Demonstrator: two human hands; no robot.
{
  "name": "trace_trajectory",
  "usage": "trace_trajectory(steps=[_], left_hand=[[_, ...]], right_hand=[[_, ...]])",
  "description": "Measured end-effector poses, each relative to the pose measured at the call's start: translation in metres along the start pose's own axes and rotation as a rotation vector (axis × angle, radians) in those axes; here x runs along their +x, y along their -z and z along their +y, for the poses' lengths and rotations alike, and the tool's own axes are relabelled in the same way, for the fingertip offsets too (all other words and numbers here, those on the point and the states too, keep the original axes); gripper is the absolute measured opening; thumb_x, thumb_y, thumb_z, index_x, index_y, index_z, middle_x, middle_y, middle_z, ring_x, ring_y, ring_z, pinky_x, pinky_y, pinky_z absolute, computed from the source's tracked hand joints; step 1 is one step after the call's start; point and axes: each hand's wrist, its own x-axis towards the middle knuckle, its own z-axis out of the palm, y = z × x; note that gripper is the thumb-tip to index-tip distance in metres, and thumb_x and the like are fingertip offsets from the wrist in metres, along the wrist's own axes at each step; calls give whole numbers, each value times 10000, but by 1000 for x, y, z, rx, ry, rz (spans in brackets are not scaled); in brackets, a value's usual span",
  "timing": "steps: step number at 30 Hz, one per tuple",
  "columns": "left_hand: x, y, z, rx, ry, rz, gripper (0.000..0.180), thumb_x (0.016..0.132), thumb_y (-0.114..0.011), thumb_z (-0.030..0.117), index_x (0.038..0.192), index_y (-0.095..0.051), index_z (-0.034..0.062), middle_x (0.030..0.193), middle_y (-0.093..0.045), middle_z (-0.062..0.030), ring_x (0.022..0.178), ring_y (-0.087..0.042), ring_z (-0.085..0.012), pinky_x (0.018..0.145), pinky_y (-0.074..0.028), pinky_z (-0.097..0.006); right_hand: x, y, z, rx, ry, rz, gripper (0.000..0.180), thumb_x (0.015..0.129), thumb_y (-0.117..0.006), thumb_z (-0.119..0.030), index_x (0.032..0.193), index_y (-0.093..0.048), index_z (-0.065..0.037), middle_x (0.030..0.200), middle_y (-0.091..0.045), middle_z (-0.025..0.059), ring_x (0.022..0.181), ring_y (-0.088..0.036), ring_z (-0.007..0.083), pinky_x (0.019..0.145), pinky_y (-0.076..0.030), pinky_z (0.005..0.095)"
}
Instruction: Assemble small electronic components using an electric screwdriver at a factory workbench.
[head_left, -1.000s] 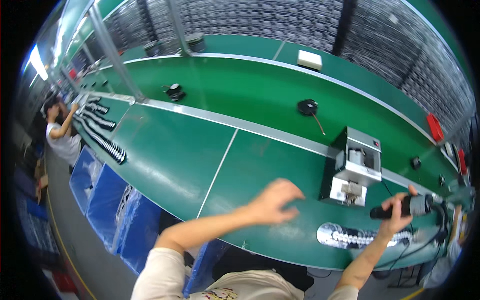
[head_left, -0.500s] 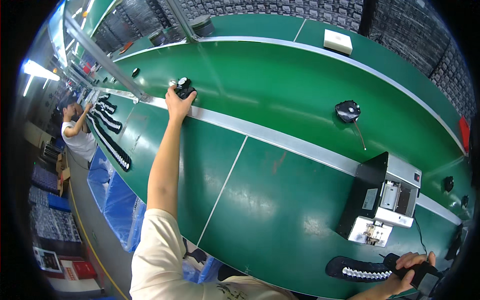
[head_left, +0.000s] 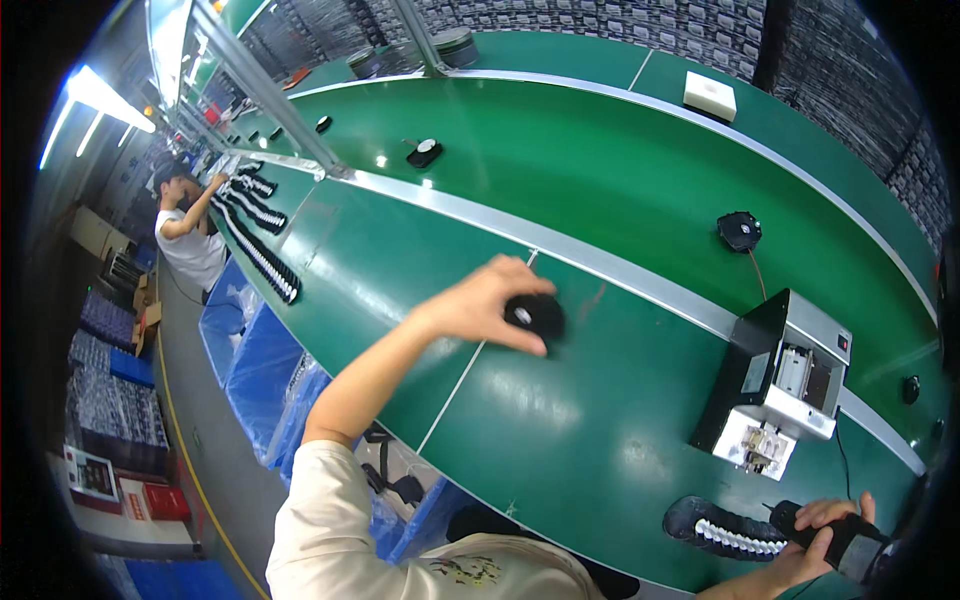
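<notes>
Head view: the left hand (head_left: 480, 305) grips a small black round part (head_left: 535, 314), fingers curled over its top, just above the green surface (head_left: 560, 430) near a thin white seam line. Open green room lies all around it, toward the metal rail (head_left: 600, 262) behind and the near edge below. The right hand (head_left: 815, 545) is closed around a black power tool (head_left: 840, 535) at the lower right edge, beside a tray of black parts (head_left: 720, 527). A black-and-white machine (head_left: 785, 385) stands just behind. Beyond the rail, the conveyor belt (head_left: 600, 160) carries another black part (head_left: 739, 230) and a white box (head_left: 709, 95), well apart. A co-worker (head_left: 185, 225) stands far left.
</notes>
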Motion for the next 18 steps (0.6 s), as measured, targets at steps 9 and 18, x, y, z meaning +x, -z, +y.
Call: trace_trajectory(steps=[9, 18], left_hand=[[-20, -35, 70, 206, -153, -51, 565, 664, -809, 137, 1187, -597, 121, 1193, -511, -93, 1150, -467, -316, 990, -380, -442], [-13, -88, 97, 189, 220, 350, 376, 655, -808, 111, 880, -515, 41, 933, -493, -129, 839, -539, -315, 721, -467, -364]], right_hand=[[3, -10, -11, 112, -62, -41, 640, 805, -715, -189, 1315, -387, 13, 726, -515, 74, 545, -510, 165, 533, -477, 315], [5, -7, -20, 172, -76, -59, 651, 804, -704, -166, 1325, -371, 38, 727, -545, 75, 555, -540, 165, 555, -509, 323]])
